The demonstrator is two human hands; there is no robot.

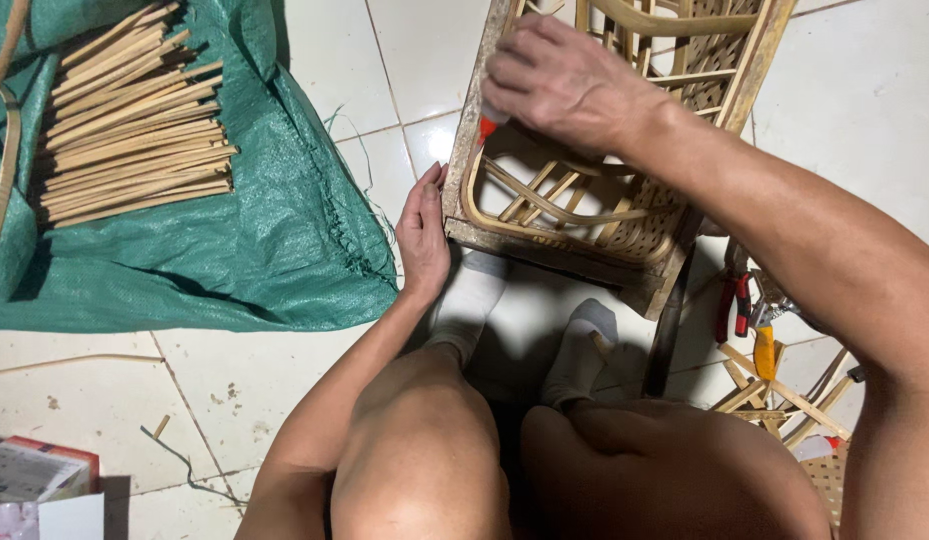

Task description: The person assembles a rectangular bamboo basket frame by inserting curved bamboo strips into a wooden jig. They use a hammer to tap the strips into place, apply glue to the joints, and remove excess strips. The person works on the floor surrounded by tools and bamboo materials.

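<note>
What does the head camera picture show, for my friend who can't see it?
A seated person's left hand steadies a wooden frame holding bent cane strips, while the right hand presses a small red-tipped tool against it. Cut sticks lie on a green sheet.

White tile floor (865, 90), glossy, grey grout; green tarp (275, 230) spread at left w/ frayed edge.

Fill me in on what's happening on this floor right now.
A person sits on a tiled floor over a wooden frame with rattan weaving. The left hand steadies the frame's edge, while the right hand presses a small red-tipped tool against it. Cut bamboo sticks lie on a green tarp, and pliers sit at the right.
</note>
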